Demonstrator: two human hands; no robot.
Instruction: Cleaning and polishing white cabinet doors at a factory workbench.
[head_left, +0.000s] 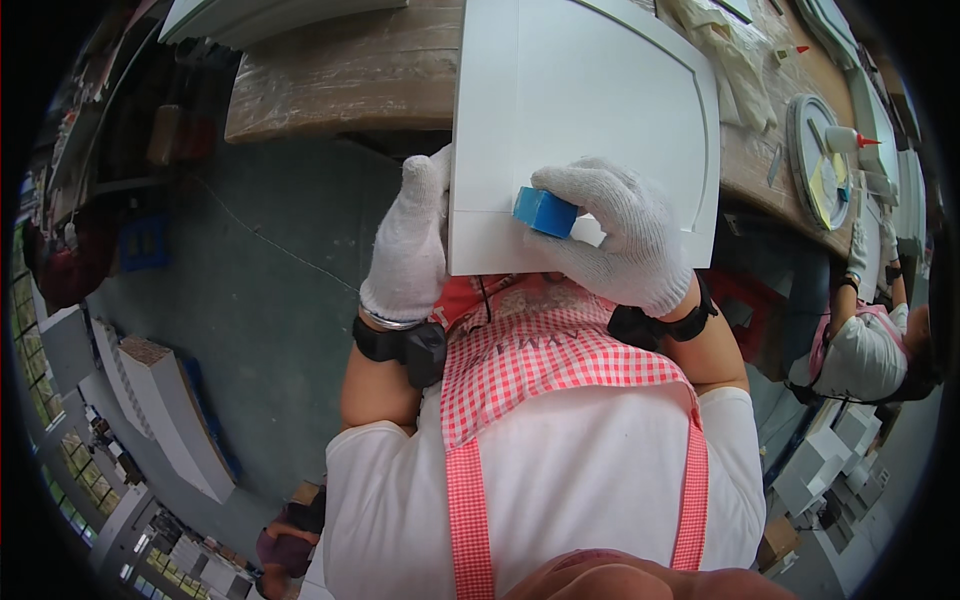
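White panel (580, 90), smooth & flat-faced w/ a raised border along its R side, overhangs the table's near edge toward the wearer's apron (560, 350); its far end's cut off by the top of the view, so full shape n/a. L hand (408, 240), in a white knit glove, is at the panel's L edge, thumb up; fingers hidden behind the panel, so can't tell if they're gripping. R hand (620, 225), same ribbed knit, holds a small blue block (546, 212) btwn thumb & fingers, over the panel's near part, beyond the table's near edge; the block's R end is hidden in the grip, & whether its underside touches the panel is hard to tell. Block's boxy, w/ a lighter-blue end face. Apron = pink/white check fabric, top part covered by panel & R hand. Table (340, 85): brown top under wrinkled, shiny clear film, middle hidden by panel. Toward its R end: crumpled cream cloth (735, 65), a round rimmed tray (797, 130) w/ yellow bits too small to ID, & a white bottle (842, 139) w/ red pointed tip. Co-worker (865, 350) at far R, distorted near the dark rim.
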